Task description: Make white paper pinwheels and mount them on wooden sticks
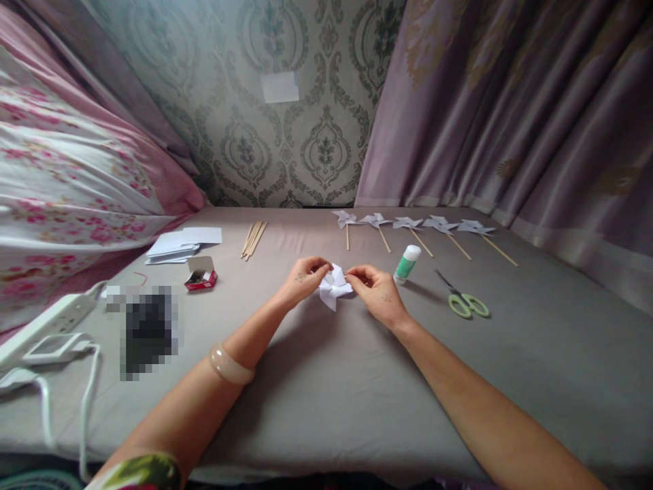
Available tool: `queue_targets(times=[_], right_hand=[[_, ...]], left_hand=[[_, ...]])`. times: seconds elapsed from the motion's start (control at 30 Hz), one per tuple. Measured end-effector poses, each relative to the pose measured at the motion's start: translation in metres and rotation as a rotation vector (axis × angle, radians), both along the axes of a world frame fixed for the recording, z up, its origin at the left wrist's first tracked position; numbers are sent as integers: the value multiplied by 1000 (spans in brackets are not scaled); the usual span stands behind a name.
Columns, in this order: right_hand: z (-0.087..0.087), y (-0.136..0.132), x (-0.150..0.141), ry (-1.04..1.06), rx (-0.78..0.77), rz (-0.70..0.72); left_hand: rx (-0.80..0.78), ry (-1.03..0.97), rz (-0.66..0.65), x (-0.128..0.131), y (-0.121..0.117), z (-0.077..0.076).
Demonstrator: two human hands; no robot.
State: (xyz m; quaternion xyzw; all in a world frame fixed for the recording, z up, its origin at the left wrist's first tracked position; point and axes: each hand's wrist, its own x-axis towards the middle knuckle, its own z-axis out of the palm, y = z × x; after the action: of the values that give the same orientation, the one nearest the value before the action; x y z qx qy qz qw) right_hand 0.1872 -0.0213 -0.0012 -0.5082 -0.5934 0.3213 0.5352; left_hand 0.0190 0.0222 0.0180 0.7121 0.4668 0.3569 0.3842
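Note:
Between my two hands, over the middle of the table, is a white paper pinwheel [334,289] with folded blades and no stick visible on it. My left hand [307,278] pinches its upper left side between thumb and fingers. On the right edge, my right hand [376,289] grips a blade with thumb and fingertips. A glue stick [407,264] with a green label and white cap stands upright just beyond my right hand. Farther right lie scissors [464,299] with light green handles, their blades pointing away.
Several finished pinwheels [408,223] on sticks lie in a row at the back right. Loose wooden sticks [254,239], stacked white paper [178,245] and an open red box [201,275] sit back left. A power strip [56,323] with white cables and a pixelated dark patch occupy the left.

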Motion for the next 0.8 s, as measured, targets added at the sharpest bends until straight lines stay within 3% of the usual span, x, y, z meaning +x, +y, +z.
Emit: queue_targets(times=[0.1, 0.33, 0.53, 0.8], right_hand=[[2, 1, 2, 19, 6, -31], [4, 2, 4, 34, 17, -50], [4, 3, 6, 25, 33, -75], [2, 4, 7, 31, 10, -29]], left_hand=[[22, 158, 85, -9, 18, -2], [-138, 451, 1, -6, 49, -7], [-247, 440, -44, 0, 54, -4], [-343, 368, -30, 1, 44, 1]])
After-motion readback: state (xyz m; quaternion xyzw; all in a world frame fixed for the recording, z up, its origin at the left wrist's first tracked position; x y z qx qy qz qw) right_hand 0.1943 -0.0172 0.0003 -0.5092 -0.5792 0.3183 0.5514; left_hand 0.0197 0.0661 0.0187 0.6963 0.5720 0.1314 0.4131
